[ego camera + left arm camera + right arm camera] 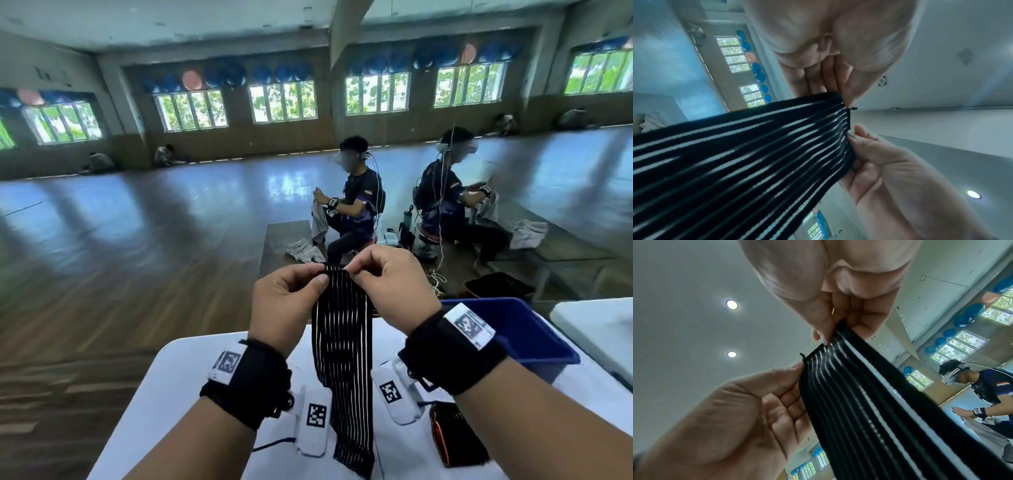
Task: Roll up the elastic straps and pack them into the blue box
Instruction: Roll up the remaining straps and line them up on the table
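Pinching the top edge of one black white-striped elastic strap (342,329), left hand (286,301) and right hand (390,284) hold it up over the counter (191,377), its tail hanging down onto the surface. Rolling looks barely started: no visible coil yet, strap nearly full length. Blue box (534,335) sits right, near the right wrist; contents not visible. A dark item (457,435) lies nearby, maybe another strap. Packing is still ahead.

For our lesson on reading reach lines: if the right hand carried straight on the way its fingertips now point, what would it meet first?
Probably the left hand. The right hand points leftward across the strap edge that both pinch, with a short stretch of strap between them. Depth is unclear, so it might pass just clear of it.
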A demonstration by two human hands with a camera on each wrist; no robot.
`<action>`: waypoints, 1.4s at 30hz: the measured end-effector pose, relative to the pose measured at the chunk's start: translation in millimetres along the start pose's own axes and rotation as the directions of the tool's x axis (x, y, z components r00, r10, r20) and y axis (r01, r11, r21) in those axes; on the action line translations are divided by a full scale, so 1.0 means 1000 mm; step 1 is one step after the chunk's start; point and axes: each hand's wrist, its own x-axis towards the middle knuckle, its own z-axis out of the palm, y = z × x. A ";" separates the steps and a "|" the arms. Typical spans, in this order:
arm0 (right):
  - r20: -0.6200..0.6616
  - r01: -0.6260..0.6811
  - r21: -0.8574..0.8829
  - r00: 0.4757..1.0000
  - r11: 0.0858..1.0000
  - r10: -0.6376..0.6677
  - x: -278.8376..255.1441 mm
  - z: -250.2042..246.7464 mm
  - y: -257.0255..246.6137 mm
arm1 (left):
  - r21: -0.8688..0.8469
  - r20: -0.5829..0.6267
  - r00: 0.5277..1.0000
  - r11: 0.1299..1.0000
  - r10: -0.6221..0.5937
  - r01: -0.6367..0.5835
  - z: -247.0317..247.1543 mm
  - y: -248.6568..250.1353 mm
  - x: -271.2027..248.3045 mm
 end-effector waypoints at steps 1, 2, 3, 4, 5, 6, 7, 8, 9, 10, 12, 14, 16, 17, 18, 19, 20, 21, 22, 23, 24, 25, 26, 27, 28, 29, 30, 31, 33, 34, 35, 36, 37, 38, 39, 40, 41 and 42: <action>-0.013 0.000 0.005 1.000 1.000 0.000 -0.001 0.000 -0.002 | 0.000 -0.022 1.000 1.000 0.012 -0.012 0.002 0.000 0.000; -0.028 0.001 0.018 1.000 1.000 -0.001 -0.002 -0.001 -0.003 | 0.002 -0.044 0.999 1.000 0.026 -0.026 0.004 -0.001 0.000; -0.044 -0.001 0.035 0.999 0.999 0.003 -0.003 0.000 -0.004 | -0.002 -0.063 0.997 0.999 0.040 -0.040 0.005 -0.001 0.000; -0.063 -0.008 0.048 0.998 0.999 0.011 -0.003 0.001 -0.004 | -0.008 -0.079 0.995 0.998 0.054 -0.055 0.007 -0.001 0.000; -0.083 -0.017 0.061 0.996 0.998 0.022 -0.004 0.002 -0.004 | -0.013 -0.098 0.993 0.998 0.067 -0.069 0.009 -0.001 -0.001; -0.105 -0.029 0.073 0.994 0.997 0.036 -0.005 0.003 -0.003 | -0.014 -0.120 0.989 0.996 0.081 -0.083 0.011 -0.001 -0.002; -0.127 -0.042 0.085 0.990 0.995 0.052 -0.007 0.004 -0.002 | -0.012 -0.141 0.986 0.995 0.094 -0.096 0.011 -0.001 -0.002; -0.146 -0.055 0.096 0.987 0.994 0.069 -0.009 0.005 0.000 | -0.010 -0.158 0.982 0.994 0.106 -0.109 0.012 -0.001 -0.002; -0.154 -0.066 0.107 0.985 0.992 0.082 -0.013 0.005 0.001 | -0.012 -0.174 0.978 0.993 0.115 -0.119 0.012 -0.001 -0.001; -0.146 -0.076 0.120 0.985 0.990 0.093 -0.017 0.006 0.003 | -0.019 -0.189 0.975 0.992 0.119 -0.125 0.012 -0.001 -0.001; -0.102 -0.092 0.179 0.988 0.979 0.111 -0.025 0.008 0.005 | -0.026 -0.210 0.969 0.990 0.128 -0.136 0.010 -0.002 0.000; -0.058 -0.091 0.255 0.992 0.963 0.109 -0.029 0.013 0.008 | -0.008 -0.204 0.969 0.989 0.140 -0.145 0.009 -0.004 -0.001; -0.066 -0.055 0.282 0.995 0.958 0.077 -0.030 0.017 0.008 | 0.019 -0.177 0.972 0.988 0.157 -0.156 0.008 -0.005 -0.002; -0.084 -0.037 0.284 0.994 0.958 0.064 -0.030 0.018 0.007 | 0.024 -0.152 0.974 0.986 0.168 -0.166 0.008 -0.005 -0.004; -0.099 -0.026 0.285 0.994 0.958 0.056 -0.029 0.019 0.006 | 0.019 -0.107 0.978 0.983 0.181 -0.180 0.007 -0.004 -0.006; -0.108 -0.016 0.291 0.993 0.957 0.049 -0.029 0.019 0.005 | 0.018 -0.046 0.979 0.980 0.197 -0.196 0.005 -0.004 -0.009; -0.117 -0.005 0.290 0.992 0.957 0.040 -0.028 0.019 0.005 | 0.028 0.028 0.978 0.977 0.209 -0.210 0.003 -0.005 -0.013; -0.122 0.011 0.283 0.992 0.959 0.025 -0.027 0.019 0.005 | 0.053 0.101 0.972 0.974 0.214 -0.220 0.001 -0.008 -0.017; -0.121 0.020 0.264 0.993 0.964 0.012 -0.025 0.019 0.006 | 0.079 0.162 0.965 0.972 0.208 -0.223 0.000 -0.010 -0.022; -0.116 0.023 0.241 0.993 0.970 0.005 -0.024 0.021 0.007 | 0.095 0.202 0.960 0.972 0.192 -0.214 -0.001 -0.014 -0.026; -0.109 0.021 0.222 0.994 0.975 0.003 -0.023 0.022 0.007 | 0.087 0.218 0.960 0.977 0.174 -0.197 0.000 -0.015 -0.030; -0.099 0.015 0.221 0.995 0.975 0.007 -0.022 0.026 0.008 | 0.067 0.217 0.963 0.982 0.157 -0.175 0.000 -0.018 -0.032; -0.090 0.008 0.230 0.996 0.973 0.013 -0.022 0.028 0.008 | 0.048 0.208 0.967 0.986 0.147 -0.160 0.001 -0.020 -0.032; -0.082 0.002 0.246 0.996 0.969 0.019 -0.022 0.031 0.008 | 0.040 0.194 0.971 0.988 0.141 -0.151 0.002 -0.020 -0.032; -0.079 -0.004 0.256 0.997 0.967 0.025 -0.022 0.034 0.008 | 0.038 0.183 0.974 0.989 0.135 -0.144 0.003 -0.021 -0.030; -0.078 -0.006 0.266 0.997 0.964 0.028 -0.023 0.036 0.009 | 0.038 0.172 0.977 0.990 0.127 -0.135 0.003 -0.022 -0.026; -0.078 -0.006 0.270 0.997 0.963 0.028 -0.025 0.037 0.010 | 0.031 0.160 0.980 0.992 0.114 -0.121 0.002 -0.022 -0.022; -0.074 -0.004 0.278 0.997 0.960 0.025 -0.028 0.038 0.013 | 0.019 0.148 0.984 0.995 0.097 -0.101 0.001 -0.023 -0.018; -0.029 -0.014 0.266 0.999 0.964 0.022 -0.038 0.040 0.022 | -0.006 0.131 0.989 0.998 0.067 -0.067 -0.001 -0.024 -0.010; 0.020 -0.033 0.234 0.999 0.972 0.030 -0.048 0.042 0.029 | -0.016 0.126 0.990 0.998 0.060 -0.058 -0.001 -0.025 -0.007; 0.088 -0.072 0.200 0.995 0.977 0.056 -0.060 0.046 0.038 | -0.023 0.124 0.991 0.998 0.052 -0.050 -0.002 -0.026 -0.004; 0.168 -0.133 0.161 0.980 0.978 0.106 -0.074 0.051 0.048 | -0.028 0.127 0.991 0.999 0.044 -0.041 -0.004 -0.028 0.000; 0.252 -0.201 0.118 0.953 0.972 0.166 -0.090 0.058 0.061 | -0.033 0.131 0.991 0.999 0.034 -0.030 -0.005 -0.032 0.004; 0.337 -0.260 0.065 0.915 0.964 0.224 -0.107 0.065 0.073 | -0.035 0.133 0.991 0.999 0.018 -0.013 -0.006 -0.037 0.009; 0.413 -0.300 0.013 0.870 0.954 0.268 -0.124 0.072 0.086 | -0.036 0.134 0.991 0.999 0.000 0.005 -0.008 -0.043 0.014; 0.475 -0.331 -0.042 0.823 0.943 0.311 -0.141 0.078 0.098 | -0.033 0.132 0.991 0.999 -0.017 0.022 -0.009 -0.050 0.019; 0.523 -0.363 -0.088 0.776 0.928 0.353 -0.158 0.083 0.108 | -0.027 0.129 0.991 0.999 -0.037 0.041 -0.010 -0.058 0.023; 0.554 -0.398 -0.117 0.734 0.910 0.392 -0.173 0.087 0.115 | -0.015 0.127 0.990 0.998 -0.063 0.066 -0.011 -0.068 0.028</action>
